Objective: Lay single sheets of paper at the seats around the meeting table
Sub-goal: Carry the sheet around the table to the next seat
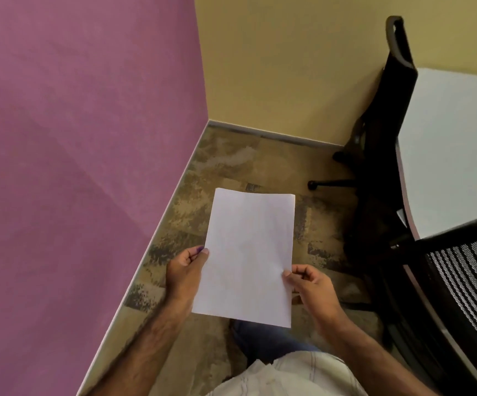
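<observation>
I hold white paper (248,255) flat in front of me over the carpet, at waist height. My left hand (184,274) pinches its left edge and my right hand (308,284) pinches its right edge. Whether it is one sheet or a thin stack I cannot tell. The white meeting table (454,155) lies at the right, apart from the paper. No paper shows on the visible part of the table.
Two black office chairs stand along the table's left side: one (386,132) further away near the yellow wall, one with a mesh back (460,281) close at my right. A purple wall (74,167) runs along my left. Patterned carpet (231,164) covers the corner ahead.
</observation>
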The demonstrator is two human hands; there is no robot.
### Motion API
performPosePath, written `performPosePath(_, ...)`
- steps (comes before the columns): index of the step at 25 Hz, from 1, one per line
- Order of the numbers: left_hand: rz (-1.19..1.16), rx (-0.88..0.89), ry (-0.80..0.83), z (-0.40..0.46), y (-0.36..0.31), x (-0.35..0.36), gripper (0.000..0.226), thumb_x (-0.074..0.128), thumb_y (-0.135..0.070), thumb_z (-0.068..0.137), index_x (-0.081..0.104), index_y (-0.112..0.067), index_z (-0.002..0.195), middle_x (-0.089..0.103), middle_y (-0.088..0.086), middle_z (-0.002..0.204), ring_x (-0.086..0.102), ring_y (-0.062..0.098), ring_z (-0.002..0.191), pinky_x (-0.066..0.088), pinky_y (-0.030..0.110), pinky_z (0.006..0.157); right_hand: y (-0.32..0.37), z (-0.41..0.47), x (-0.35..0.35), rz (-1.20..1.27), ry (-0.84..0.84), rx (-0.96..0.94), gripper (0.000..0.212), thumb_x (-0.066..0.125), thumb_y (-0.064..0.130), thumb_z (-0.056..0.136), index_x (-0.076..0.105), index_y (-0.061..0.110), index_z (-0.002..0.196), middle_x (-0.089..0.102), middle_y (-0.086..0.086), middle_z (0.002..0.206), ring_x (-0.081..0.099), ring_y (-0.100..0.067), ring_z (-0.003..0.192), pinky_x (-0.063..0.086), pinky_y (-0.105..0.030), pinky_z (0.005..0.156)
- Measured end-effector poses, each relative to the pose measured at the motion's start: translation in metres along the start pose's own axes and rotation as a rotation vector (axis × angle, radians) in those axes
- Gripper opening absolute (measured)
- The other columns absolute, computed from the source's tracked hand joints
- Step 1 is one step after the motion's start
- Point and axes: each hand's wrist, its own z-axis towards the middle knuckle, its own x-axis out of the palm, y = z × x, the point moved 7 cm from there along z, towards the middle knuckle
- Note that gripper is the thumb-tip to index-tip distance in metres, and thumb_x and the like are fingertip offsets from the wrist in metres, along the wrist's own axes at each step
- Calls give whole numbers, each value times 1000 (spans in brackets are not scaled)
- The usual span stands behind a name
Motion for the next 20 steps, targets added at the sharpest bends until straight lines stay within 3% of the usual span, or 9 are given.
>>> performPosePath(6, 122, 28, 149, 99, -62, 76, 7, 75, -26, 96, 76, -25, 104, 82, -6, 93, 80, 16, 85, 62, 24, 63, 42, 89, -10, 73, -83, 34, 8, 76, 31, 98, 79, 25, 100, 83, 5, 101, 79, -19, 91, 61, -34, 72)
performPosePath(12, 223, 74, 273, 160, -135, 163, 8, 73, -24, 98, 75, -23, 106, 82, -1, 98, 79, 22, 92, 66, 42, 83, 91, 146, -32, 161, -180, 33, 12, 76, 33, 98, 78, 23, 104, 83, 5, 103, 80, -17, 92, 62, -32, 73)
performPosePath(20, 367, 118, 498, 227, -211, 297, 5, 69, -31, 100, 72, -27, 102, 79, 2, 99, 76, 28, 88, 66, 50, 80, 131, 210, -74, 328, -425, 52, 12, 75, 34, 99, 78, 23, 105, 83, 7, 105, 81, -17, 95, 65, -38, 79)
